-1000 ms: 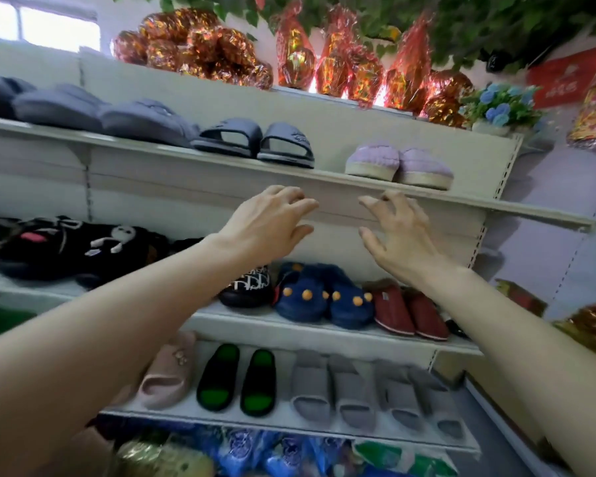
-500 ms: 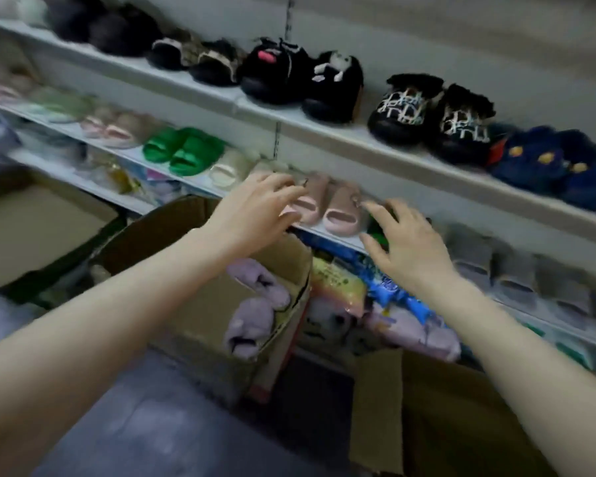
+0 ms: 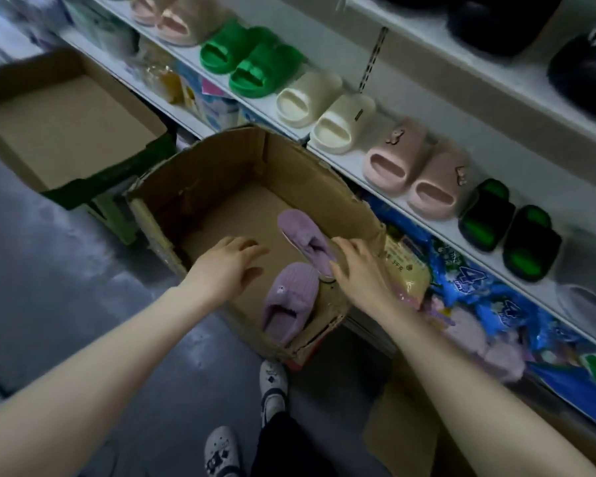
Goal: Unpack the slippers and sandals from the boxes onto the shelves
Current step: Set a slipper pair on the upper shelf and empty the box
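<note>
Both hands reach into the open brown cardboard box (image 3: 221, 173) with fingers spread and nothing gripped: the left hand (image 3: 226, 266) hovers over bare cardboard, the right hand (image 3: 356, 273) touches the far lilac ribbed fabric slipper (image 3: 303, 241). Two such slippers lie inside; the near one (image 3: 288, 302) sits between the hands (toe pointing up). Left of it stands another brown cardboard box (image 3: 66, 129). On the white shelf (image 3: 358, 163) behind sit two green slides (image 3: 252, 58), two cream slides (image 3: 324, 115), two pink slides (image 3: 415, 166) and two black-and-green slides (image 3: 510, 228).
</note>
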